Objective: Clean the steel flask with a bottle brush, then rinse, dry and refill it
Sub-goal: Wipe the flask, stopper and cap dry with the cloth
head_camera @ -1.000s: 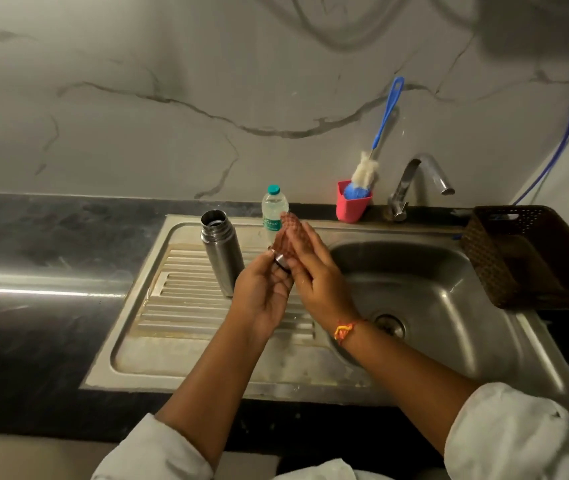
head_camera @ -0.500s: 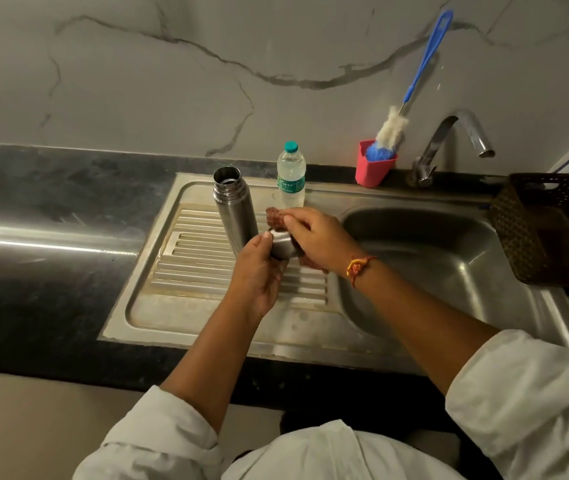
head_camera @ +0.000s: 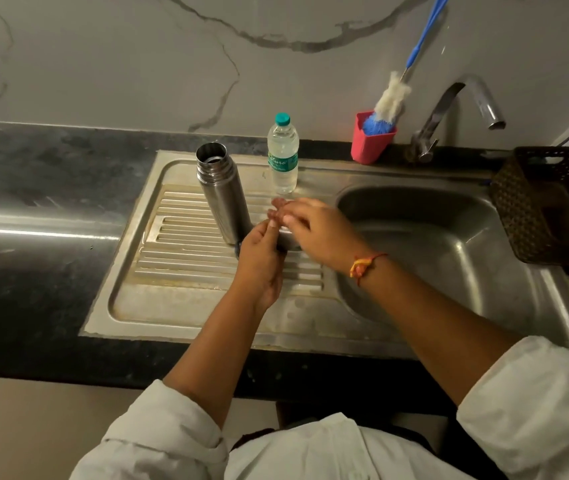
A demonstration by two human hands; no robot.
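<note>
Over the ribbed drainboard of a steel sink [head_camera: 179, 308], at the centre of the frame, a person's left grip [head_camera: 260, 261] is curled round a small steel flask cap [head_camera: 287, 240], with its thumb on top. The right grip [head_camera: 317, 230], coming in from the lower right, is closed over a reddish-brown cloth [head_camera: 277, 208] and holds it against the cap. The fingers are slightly blurred. An orange wrist thread [head_camera: 362, 265] is tied at the right wrist.

The steel flask [head_camera: 222, 199] stands upright and uncapped on the drainboard. It is just left of the hands, and its base is hidden behind the left grip. A sealed water bottle [head_camera: 283, 157] with a green cap stands just beside it, towards the back rim.

In the upper right of the frame, a bottle brush [head_camera: 392, 98] with a blue handle leans head-down in a red cup [head_camera: 370, 142], next to the tap [head_camera: 449, 109]. A brown perforated basket [head_camera: 549, 202] sits at the right edge, beside the basin. The dark counter [head_camera: 33, 202] runs along the left under a veined marble wall [head_camera: 120, 64].
</note>
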